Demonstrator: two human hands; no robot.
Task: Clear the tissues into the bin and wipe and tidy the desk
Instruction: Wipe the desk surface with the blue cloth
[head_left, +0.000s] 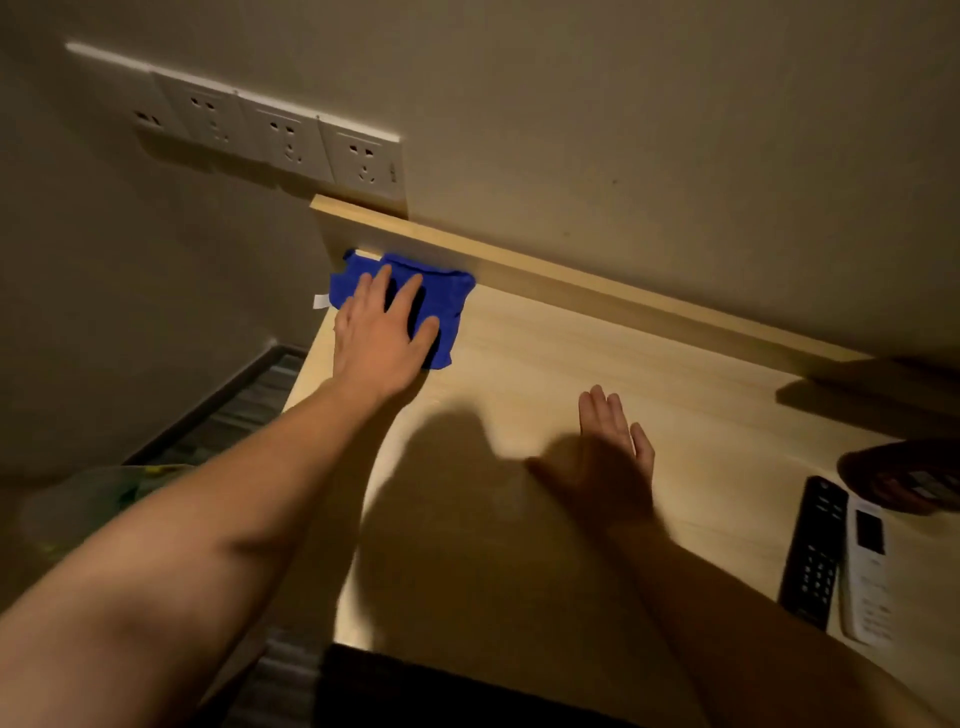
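1. The step in hand looks to be wiping: the left hand (376, 345) presses a blue cloth (441, 304) flat on the desk (545, 353), at the far left corner where the raised back ledge (571, 278) meets the desk's left edge.
2. To do it well, I would keep the palm low and the pressure even, run the cloth tight along the foot of the ledge so the corner is not skipped, then draw it in overlapping passes toward the near edge.
3. Work from left to right; the black remote (813, 553) and the white remote (870, 571) lie side by side at the right and would need lifting aside before that patch is wiped.
4. The left fingers are spread wide and flat on top of the cloth, not gripping it. The cloth shows beyond the fingertips and to their right, touching the ledge; a small white tag sticks out at its left.
5. The right hand (610, 462) is open with fingers loosely together, holding nothing, low over mid-desk; whether it touches the surface I cannot tell, as it is blurred.
6. No tissues show on the desk. A pale shape on the floor at the near left may be the bin, too dim to confirm.
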